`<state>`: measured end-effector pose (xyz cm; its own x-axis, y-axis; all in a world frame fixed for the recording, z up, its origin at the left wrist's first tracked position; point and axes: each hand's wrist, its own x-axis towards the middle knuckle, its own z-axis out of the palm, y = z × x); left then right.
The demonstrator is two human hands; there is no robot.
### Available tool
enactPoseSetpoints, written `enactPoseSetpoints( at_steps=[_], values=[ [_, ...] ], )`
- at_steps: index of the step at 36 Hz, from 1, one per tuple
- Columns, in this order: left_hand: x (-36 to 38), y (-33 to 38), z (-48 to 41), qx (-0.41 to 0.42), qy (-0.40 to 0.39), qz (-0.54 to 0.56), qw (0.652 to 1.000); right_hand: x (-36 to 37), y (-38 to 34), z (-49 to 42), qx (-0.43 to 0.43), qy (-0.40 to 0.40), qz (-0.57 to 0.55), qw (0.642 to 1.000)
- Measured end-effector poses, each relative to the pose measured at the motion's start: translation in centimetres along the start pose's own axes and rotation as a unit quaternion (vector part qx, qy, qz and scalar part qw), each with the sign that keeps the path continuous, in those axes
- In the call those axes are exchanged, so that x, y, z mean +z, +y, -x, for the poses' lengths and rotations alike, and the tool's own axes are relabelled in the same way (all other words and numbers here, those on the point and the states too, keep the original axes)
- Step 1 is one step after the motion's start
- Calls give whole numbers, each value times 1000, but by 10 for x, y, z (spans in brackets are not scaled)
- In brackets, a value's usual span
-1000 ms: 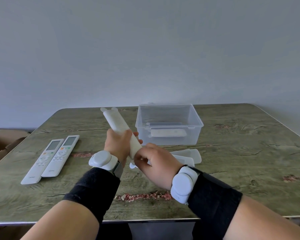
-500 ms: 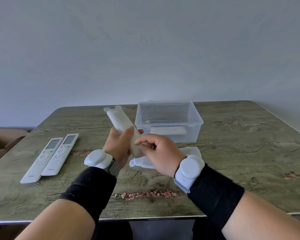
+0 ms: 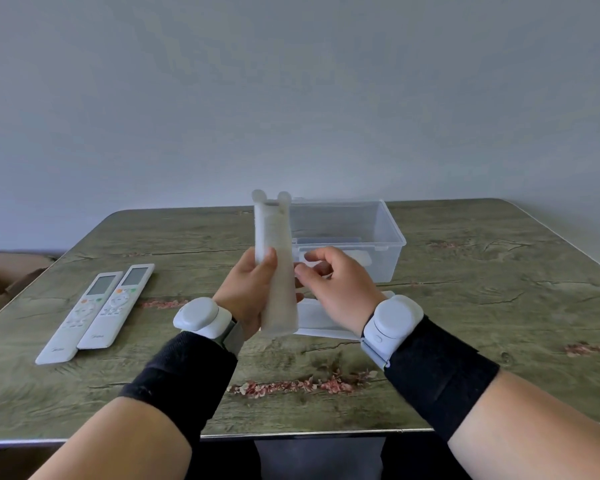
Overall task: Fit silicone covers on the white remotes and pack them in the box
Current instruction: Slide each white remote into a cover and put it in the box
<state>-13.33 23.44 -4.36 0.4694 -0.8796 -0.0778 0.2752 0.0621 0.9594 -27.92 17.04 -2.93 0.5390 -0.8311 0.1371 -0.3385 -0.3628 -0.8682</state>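
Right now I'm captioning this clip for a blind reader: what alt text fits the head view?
A left hand holds a silicone-covered remote upright above a wood-grain table, the right hand close beside it. Behind stands a clear box; two bare white remotes lie side by side at the left.
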Motion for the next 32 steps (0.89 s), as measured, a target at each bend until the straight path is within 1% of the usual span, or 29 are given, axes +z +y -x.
enactPoseSetpoints(
  at_steps=[3,7,9,15,18,21,27,32],
  values=[
    [5,0,-1,8,12,-60,998,6,3,-1,13,-28,-28,999],
    [5,-2,-2,7,21,-112,993,7,8,-1,30,-31,-63,997],
    [4,-3,-3,7,15,-112,994,4,10,-2,36,-31,-83,995],
    [-3,-4,-9,20,-7,-70,997,-6,15,-3,19,-20,-77,997],
    [-6,-8,-8,6,-52,-105,993,-9,19,-5,17,-21,-65,998],
    [-7,-15,-7,-11,-82,-148,985,-10,22,-9,25,0,-75,997],
    [-10,-19,-12,-35,-78,-159,984,-16,29,-13,30,20,-70,997],
    [-8,-15,-13,-59,-62,-159,984,-19,32,-13,34,18,-62,997]
  ],
)
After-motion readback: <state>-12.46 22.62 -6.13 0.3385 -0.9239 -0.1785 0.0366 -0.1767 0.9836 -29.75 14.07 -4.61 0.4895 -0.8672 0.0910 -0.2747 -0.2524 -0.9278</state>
